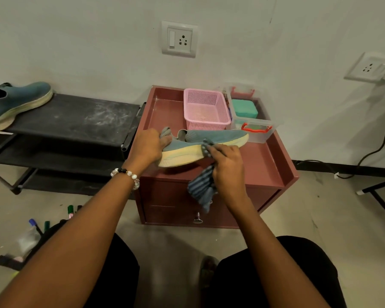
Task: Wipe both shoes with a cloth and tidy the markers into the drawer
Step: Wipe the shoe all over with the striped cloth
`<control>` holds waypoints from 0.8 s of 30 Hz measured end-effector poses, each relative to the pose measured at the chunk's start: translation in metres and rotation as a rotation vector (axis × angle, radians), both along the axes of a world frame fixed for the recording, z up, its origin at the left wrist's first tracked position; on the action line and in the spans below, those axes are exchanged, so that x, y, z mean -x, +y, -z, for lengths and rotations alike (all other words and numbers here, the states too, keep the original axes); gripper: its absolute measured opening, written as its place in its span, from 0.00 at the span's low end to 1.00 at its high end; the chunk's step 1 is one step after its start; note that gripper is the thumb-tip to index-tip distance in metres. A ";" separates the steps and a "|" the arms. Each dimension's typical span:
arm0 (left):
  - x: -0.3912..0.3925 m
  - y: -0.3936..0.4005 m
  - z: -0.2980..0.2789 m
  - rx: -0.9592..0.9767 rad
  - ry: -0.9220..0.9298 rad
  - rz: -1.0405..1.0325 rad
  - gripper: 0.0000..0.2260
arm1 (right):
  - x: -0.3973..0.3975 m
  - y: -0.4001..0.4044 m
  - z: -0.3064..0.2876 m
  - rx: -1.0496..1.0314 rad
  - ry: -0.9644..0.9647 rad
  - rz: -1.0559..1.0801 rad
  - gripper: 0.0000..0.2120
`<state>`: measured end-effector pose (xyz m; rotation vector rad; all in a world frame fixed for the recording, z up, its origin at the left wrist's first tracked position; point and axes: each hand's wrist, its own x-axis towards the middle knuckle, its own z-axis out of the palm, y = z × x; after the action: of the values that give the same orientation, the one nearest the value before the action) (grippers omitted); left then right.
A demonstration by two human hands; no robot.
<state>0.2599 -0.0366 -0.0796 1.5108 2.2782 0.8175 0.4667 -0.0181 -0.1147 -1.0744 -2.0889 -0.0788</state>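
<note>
My left hand (147, 147) grips the heel of a blue knit shoe (200, 142) with a cream sole, held on its side above the red cabinet top (262, 161). My right hand (228, 165) holds a grey-blue striped cloth (201, 187) against the shoe's sole, and the cloth's loose end hangs down over the cabinet front. The second blue shoe (13, 103) rests on the black rack at far left. Several markers (70, 211) lie on the floor at lower left. The drawer (176, 213) with a metal knob is closed.
A pink basket (206, 110) and a clear box with red latches (251, 116) stand at the back of the cabinet top. The black shoe rack (76, 116) stands to the left. A cable and a table leg (380, 196) are on the right. My knees are below.
</note>
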 end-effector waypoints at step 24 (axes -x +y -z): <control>-0.008 -0.004 -0.006 0.066 0.109 -0.019 0.18 | -0.025 0.022 -0.016 0.077 -0.082 0.257 0.09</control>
<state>0.2680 -0.0408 -0.0732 1.5422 2.3753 0.6729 0.4912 0.0034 -0.0986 -1.4034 -2.0289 -0.1721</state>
